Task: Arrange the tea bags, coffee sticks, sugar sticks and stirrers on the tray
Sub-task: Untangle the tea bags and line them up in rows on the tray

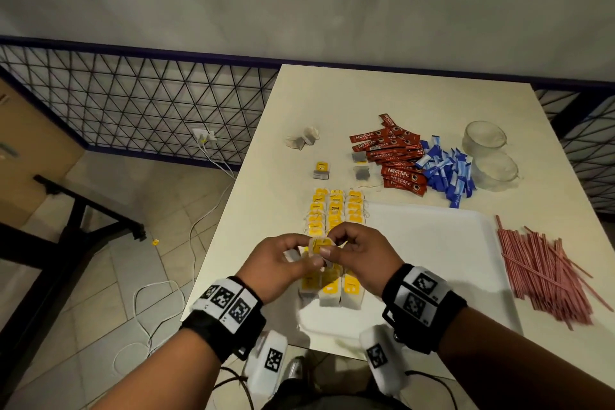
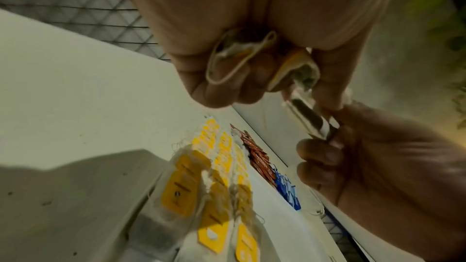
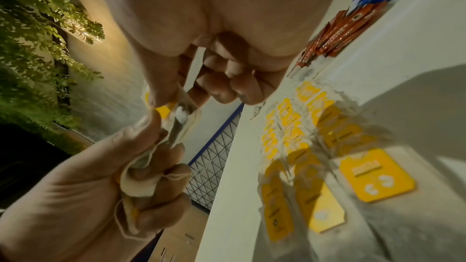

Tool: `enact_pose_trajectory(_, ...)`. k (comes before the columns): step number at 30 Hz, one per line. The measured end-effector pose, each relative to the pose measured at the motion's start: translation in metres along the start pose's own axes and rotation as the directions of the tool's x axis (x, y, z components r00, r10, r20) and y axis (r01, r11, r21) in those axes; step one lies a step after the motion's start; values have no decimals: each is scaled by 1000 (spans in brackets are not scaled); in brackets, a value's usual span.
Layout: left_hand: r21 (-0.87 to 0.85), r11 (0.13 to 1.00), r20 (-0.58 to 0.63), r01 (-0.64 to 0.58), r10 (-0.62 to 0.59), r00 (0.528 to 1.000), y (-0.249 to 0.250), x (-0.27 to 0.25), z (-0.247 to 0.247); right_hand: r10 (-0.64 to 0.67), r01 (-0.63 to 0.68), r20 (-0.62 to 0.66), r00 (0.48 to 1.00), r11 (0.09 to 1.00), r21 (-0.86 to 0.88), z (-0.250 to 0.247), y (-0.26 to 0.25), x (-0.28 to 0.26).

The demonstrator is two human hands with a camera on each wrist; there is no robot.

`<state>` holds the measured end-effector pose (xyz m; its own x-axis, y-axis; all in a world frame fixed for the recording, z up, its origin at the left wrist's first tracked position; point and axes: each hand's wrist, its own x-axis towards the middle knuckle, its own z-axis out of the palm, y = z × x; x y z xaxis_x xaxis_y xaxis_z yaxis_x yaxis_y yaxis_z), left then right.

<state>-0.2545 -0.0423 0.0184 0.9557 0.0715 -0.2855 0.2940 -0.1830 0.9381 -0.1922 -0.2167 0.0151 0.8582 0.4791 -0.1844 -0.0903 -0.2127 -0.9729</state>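
Three rows of yellow-tagged tea bags (image 1: 335, 210) lie along the left side of the white tray (image 1: 432, 243). Both hands meet just above these rows. My left hand (image 1: 293, 256) grips a small bunch of tea bags (image 2: 237, 57) with loose strings in its curled fingers. With thumb and fingers, my right hand (image 1: 346, 248) pinches one tea bag (image 1: 321, 247) at the edge of that bunch. The pinched bag (image 3: 181, 111) is also in the right wrist view. Beyond the tray lie red coffee sticks (image 1: 392, 156) and blue sugar sticks (image 1: 449, 173). Pink stirrers (image 1: 545, 273) are piled right of it.
Two glass cups (image 1: 484, 140) stand at the table's back right. A few loose tea bags (image 1: 304, 138) lie on the table beyond the rows. The table's left edge drops to a tiled floor with cables (image 1: 159, 303). A wire fence (image 1: 133, 103) runs behind.
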Motion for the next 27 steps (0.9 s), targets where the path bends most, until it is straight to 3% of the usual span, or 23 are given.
enact_pose_trajectory(4,140,989,-8,-43,45,999,-3,-1,1,-2,1,30,1000,1000,11,7,0,-1)
enact_pose_trajectory(7,303,953,-22,17,-11,1000,-19,-3,-3,44,-42,9,999,979,-198,6,8,-6)
enact_pose_trajectory(9,423,900,-34,103,-98,995,-33,-5,-6,75,-41,58,995,890,-455,1,17,-10)
enact_pose_trajectory(13,504,840,-17,203,-225,974,-57,-13,-1,187,60,211,959,595,-801,-4,32,-18)
enact_pose_trajectory(17,467,853,-45,234,-242,969,-64,-13,12,224,117,246,943,471,-875,4,42,-21)
enact_pose_trajectory(21,516,827,-45,225,-236,971,-67,-10,21,238,136,257,937,427,-894,12,47,-21)
enact_pose_trajectory(27,583,767,-168,268,-209,963,-69,-9,27,295,130,258,920,391,-911,16,50,-19)
